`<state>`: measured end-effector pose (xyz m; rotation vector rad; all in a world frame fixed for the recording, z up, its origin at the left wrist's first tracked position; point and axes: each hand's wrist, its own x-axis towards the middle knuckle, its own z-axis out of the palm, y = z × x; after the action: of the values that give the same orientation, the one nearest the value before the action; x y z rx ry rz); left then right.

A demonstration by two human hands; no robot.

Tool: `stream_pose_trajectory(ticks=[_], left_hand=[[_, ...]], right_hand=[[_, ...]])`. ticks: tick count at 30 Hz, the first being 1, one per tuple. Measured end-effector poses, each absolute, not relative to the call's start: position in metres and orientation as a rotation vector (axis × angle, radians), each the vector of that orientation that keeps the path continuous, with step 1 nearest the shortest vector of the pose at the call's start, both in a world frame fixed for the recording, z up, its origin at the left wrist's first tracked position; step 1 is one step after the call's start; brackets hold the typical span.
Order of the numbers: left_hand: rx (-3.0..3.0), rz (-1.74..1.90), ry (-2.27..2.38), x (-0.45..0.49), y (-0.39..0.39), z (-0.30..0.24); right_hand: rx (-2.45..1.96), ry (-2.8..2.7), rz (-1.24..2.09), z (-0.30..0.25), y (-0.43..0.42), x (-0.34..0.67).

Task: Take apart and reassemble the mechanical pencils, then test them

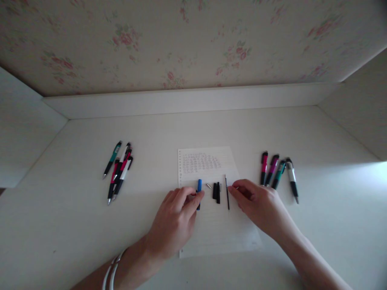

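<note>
Several pens (123,175) lie left; over central paper (217,235), I see the left hand (177,213) pinching a blue barrel (199,184), then black parts (218,193), a thin refill (227,196), and the right hand (259,202), grip unclear; its nudge could roll the refill away.

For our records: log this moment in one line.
left hand: holding blue tube | right hand: beside thin rod | black parts: on paper

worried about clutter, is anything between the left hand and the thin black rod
Yes: a silver piece and two black pieces, at least, lie on the paper between the left hand and the rod. Nothing visible stands between the rod and the right hand.
</note>
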<state>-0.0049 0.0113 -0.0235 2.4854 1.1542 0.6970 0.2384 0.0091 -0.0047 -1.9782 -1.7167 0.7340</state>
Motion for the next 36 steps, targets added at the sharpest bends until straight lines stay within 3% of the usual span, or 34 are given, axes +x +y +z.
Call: stream_pose_trajectory(ticks=[10, 13, 16, 25, 36], left_hand=[[2.537, 0.803, 1.045, -0.005, 0.002, -0.006], [2.549, 0.626, 0.815, 0.001, -0.012, 0.004], [2.639, 0.418, 0.656, 0.009, -0.027, 0.005], [2.42, 0.569, 0.579, 0.007, -0.047, -0.034], [2.479, 0.452, 0.56, 0.011, -0.045, -0.028]], right_hand=[[-1.974, -1.249, 0.797, 0.004, 0.012, 0.237], [-1.959, -1.153, 0.836, 0.002, 0.01, 0.235], [-1.929, -1.186, 0.892, -0.002, 0.006, 0.23], [-1.877, -1.288, 0.891, -0.009, 0.004, 0.227], [-1.903, -1.422, 0.82, -0.006, 0.004, 0.225]])
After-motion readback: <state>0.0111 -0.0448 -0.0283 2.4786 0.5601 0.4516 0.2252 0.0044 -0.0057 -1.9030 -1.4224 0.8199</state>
